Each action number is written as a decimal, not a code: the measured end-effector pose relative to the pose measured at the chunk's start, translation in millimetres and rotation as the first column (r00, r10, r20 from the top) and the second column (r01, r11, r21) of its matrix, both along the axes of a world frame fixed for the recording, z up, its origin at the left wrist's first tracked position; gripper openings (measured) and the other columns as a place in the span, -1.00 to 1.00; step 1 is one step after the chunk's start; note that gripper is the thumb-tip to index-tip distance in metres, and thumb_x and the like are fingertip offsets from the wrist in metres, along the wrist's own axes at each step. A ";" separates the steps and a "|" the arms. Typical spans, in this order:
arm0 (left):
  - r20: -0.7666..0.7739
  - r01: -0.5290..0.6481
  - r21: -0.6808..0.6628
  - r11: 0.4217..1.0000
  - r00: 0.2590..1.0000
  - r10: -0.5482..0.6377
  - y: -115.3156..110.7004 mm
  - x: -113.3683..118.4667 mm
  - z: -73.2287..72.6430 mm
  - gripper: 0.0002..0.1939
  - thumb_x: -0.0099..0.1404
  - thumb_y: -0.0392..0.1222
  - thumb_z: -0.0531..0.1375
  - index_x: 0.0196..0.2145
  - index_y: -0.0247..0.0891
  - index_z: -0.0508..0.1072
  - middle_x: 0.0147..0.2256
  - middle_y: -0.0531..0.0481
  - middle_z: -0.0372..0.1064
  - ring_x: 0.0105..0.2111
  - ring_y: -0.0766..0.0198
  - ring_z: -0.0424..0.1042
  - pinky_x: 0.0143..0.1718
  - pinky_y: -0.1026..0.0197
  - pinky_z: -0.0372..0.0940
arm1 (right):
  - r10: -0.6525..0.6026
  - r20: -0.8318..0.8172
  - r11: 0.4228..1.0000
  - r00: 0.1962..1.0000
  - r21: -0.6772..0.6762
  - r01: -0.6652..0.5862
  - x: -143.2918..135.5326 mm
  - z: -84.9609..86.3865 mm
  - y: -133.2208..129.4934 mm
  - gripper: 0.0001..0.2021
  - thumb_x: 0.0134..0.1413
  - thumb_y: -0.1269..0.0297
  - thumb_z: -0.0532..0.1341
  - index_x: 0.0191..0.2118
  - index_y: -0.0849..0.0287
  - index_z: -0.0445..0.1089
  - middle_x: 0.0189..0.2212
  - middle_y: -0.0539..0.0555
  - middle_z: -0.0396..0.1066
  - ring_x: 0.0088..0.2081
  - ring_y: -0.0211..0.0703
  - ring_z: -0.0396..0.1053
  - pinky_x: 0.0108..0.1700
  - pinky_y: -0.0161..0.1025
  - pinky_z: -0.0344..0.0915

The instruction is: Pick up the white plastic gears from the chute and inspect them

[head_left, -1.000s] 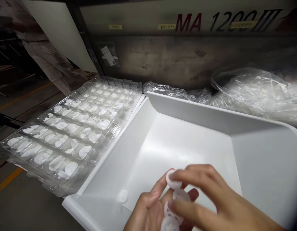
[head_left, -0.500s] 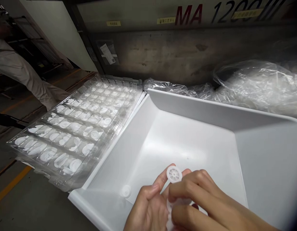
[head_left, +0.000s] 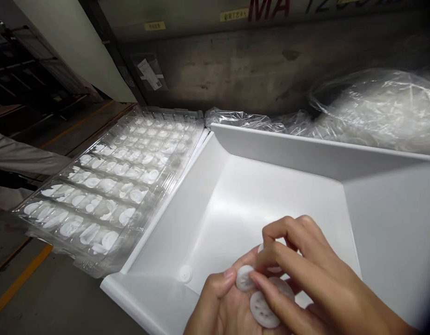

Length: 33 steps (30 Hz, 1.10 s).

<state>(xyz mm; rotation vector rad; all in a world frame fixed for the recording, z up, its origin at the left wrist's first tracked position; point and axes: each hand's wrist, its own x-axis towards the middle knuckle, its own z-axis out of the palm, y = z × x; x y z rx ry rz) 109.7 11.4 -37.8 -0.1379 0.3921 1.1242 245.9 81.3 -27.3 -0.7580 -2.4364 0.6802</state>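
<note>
The left hand (head_left: 223, 307) is lying palm up over the near edge of the white bin (head_left: 305, 158), with its fingers curled loosely around a small stack of white plastic discs (head_left: 261, 309). The thumb is pressing against a small toothed disc (head_left: 244, 278) at the top of the stack. The right hand (head_left: 315, 284) is resting over the left hand from the right side, and its index finger and thumb are pinching the toothed disc from the opposite side. The remaining right fingers are bent and are partly covering another disc behind it. A larger disc with slotted openings is lying face up in the left palm, just below the toothed disc and touching it.

One loose white disc (head_left: 185, 274) is lying on the bin floor near the front left corner, apart from both hands. A clear plastic tray (head_left: 110, 181) is sitting directly beside the bin on its left side, and its rows of pockets are holding white discs. Crumpled clear plastic bags (head_left: 371, 111) are lying behind the bin, against the grey machine wall (head_left: 235, 70). A light sleeve (head_left: 23, 160) of another person is showing at the left edge.
</note>
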 end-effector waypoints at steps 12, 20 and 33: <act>-0.003 0.004 0.159 0.987 1.000 -0.004 -1.6 -0.7 -3.1 -0.57 0.38 -0.15 -0.01 0.11 -0.21 0.44 0.11 -0.11 0.35 0.24 -0.01 0.18 0.28 0.00 -0.06 | -0.003 -0.013 0.937 1.000 -0.348 -0.002 -1.8 2.2 -0.6 -0.89 0.19 0.44 0.05 -0.26 0.05 0.22 -0.13 0.12 0.18 -0.03 -0.11 0.18 -0.38 -0.42 0.42; 0.045 0.019 0.057 0.998 0.999 -0.022 -4.5 -8.1 -3.4 -0.52 0.36 -0.10 0.04 0.19 -0.23 0.35 0.21 -0.08 0.26 0.24 0.12 0.19 0.24 0.18 0.01 | -0.059 -0.085 0.982 0.995 -0.186 0.043 8.4 5.4 7.7 -0.84 0.23 0.39 0.05 -0.14 -0.04 0.17 -0.06 -0.02 0.16 0.02 -0.32 0.18 -0.09 -0.49 0.26; 0.041 -0.005 0.171 0.985 0.999 -0.002 -3.9 -9.8 -14.2 -0.51 0.31 -0.02 0.08 0.16 -0.16 0.37 0.23 -0.05 0.24 0.30 -0.05 0.07 0.32 0.00 -0.17 | -0.120 0.039 0.802 0.992 -0.585 0.120 13.6 -5.3 5.9 -0.51 0.14 0.12 0.18 0.18 -0.14 0.09 -0.17 0.07 0.39 -0.21 0.04 0.46 -0.37 -0.16 0.44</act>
